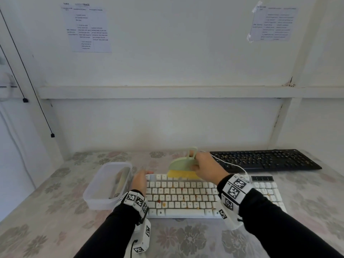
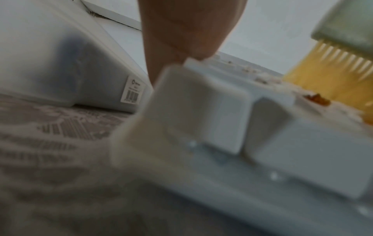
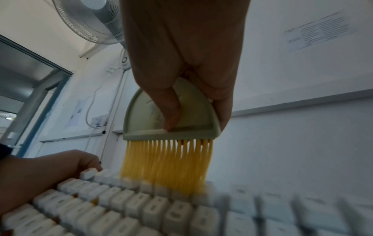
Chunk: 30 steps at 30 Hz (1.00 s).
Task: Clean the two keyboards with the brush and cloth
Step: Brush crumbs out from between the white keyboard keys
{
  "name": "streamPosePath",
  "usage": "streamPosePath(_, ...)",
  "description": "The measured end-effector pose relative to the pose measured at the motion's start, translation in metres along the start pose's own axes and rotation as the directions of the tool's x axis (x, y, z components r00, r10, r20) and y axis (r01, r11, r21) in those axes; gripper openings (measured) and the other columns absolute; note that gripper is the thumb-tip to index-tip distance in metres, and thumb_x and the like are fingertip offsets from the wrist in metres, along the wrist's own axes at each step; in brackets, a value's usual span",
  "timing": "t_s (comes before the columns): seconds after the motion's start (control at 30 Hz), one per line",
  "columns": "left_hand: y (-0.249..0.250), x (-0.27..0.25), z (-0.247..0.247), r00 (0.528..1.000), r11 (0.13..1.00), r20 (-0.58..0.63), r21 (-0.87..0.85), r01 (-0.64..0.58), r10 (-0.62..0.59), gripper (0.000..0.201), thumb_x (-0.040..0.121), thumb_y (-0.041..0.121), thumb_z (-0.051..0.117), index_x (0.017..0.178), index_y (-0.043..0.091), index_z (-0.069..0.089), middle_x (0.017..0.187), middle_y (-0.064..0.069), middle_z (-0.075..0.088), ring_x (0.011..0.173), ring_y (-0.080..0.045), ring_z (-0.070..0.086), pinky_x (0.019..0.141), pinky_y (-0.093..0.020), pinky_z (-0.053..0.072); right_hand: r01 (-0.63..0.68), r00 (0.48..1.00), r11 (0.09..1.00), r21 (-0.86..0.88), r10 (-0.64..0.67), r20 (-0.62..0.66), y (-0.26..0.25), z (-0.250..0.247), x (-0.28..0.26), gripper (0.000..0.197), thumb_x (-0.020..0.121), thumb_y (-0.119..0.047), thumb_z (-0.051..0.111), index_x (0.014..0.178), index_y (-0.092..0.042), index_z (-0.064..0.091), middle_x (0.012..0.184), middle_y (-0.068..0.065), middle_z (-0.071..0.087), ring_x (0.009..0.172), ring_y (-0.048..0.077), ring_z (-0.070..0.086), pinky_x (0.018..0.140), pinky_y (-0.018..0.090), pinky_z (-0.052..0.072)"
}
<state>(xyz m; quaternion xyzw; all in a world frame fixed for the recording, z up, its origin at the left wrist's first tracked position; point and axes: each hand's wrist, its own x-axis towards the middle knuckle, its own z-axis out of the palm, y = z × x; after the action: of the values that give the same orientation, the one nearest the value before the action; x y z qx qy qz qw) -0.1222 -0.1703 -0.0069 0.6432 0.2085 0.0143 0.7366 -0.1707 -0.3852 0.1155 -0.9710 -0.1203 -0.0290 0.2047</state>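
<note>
White keyboard (image 1: 186,194): plastic tub (image 1: 108,185) touching left; black keyboard (image 1: 264,159) behind.

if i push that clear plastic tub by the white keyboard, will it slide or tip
Probably slide. The clear rectangular plastic tub sits flat on the flowered tablecloth, wider than tall, so tipping seems unlikely. Its thin translucent walls suggest it is light, with little visible inside. The cloth might bunch and drag it. It sits close beside the left hand.

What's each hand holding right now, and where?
The right hand pinches the brush by its green back. The left hand rests on the white keyboard's left edge, steadying it.
</note>
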Motion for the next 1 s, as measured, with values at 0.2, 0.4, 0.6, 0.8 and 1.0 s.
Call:
streamPosePath(0.2,0.004,-0.005,0.004,1.000,0.999,-0.007,0.033,-0.009,0.009,0.034,0.073,0.037,0.040,0.071,0.017,0.068,0.065,-0.012,0.060,0.067,-0.029,0.057,0.073,-0.042,0.047,-0.083,0.996,0.996,0.040,0.083,-0.012,0.049,-0.016,-0.016,0.035,0.088,0.004,0.047,0.121,-0.003,0.056,0.117,0.015,0.060,0.106,0.028,0.057,0.085,0.023,0.043)
streamPosePath(0.4,0.006,-0.009,0.006,1.000,0.999,-0.003,0.049,-0.007,0.007,0.032,0.087,0.027,0.039,0.070,0.016,0.064,0.057,-0.009,0.056,0.054,-0.026,0.054,0.064,-0.036,0.044,-0.177,0.983,0.984,0.035,0.178,-0.038,0.105,-0.035,-0.036,0.037,0.087,0.004,0.052,0.122,-0.007,0.057,0.114,0.012,0.062,0.098,0.020,0.056,0.081,0.020,0.041)
streamPosePath(0.6,0.006,-0.007,0.008,1.000,0.998,0.005,0.060,-0.028,0.028,0.035,0.092,0.023,0.035,0.073,0.012,0.062,0.058,-0.009,0.056,0.056,-0.026,0.054,0.064,-0.035,0.045,-0.269,0.961,0.961,-0.063,0.264,-0.082,0.143,-0.055,-0.052,0.036,0.085,0.005,0.051,0.119,-0.006,0.058,0.113,0.014,0.063,0.101,0.026,0.058,0.084,0.025,0.043)
streamPosePath(0.8,0.006,-0.007,0.010,0.998,0.997,-0.029,0.055,-0.058,0.060,0.037,0.095,0.020,0.033,0.072,0.011,0.060,0.051,-0.006,0.054,0.051,-0.024,0.050,0.055,-0.029,0.041,-0.277,0.953,0.960,-0.050,0.268,-0.141,0.145,-0.063,-0.059,0.028,0.086,0.004,0.051,0.113,0.000,0.058,0.100,0.013,0.062,0.076,0.015,0.053,0.068,0.017,0.043)
streamPosePath(1.0,0.010,-0.017,0.014,0.993,0.992,-0.058,0.079,-0.101,0.105,0.040,0.097,0.015,0.031,0.069,0.010,0.059,0.040,-0.001,0.052,0.049,-0.022,0.049,0.054,-0.029,0.039,-0.134,0.983,0.991,0.011,0.135,-0.126,0.115,-0.047,-0.042,0.027,0.088,0.001,0.052,0.114,-0.002,0.058,0.091,0.006,0.059,0.078,0.015,0.052,0.059,0.010,0.036)
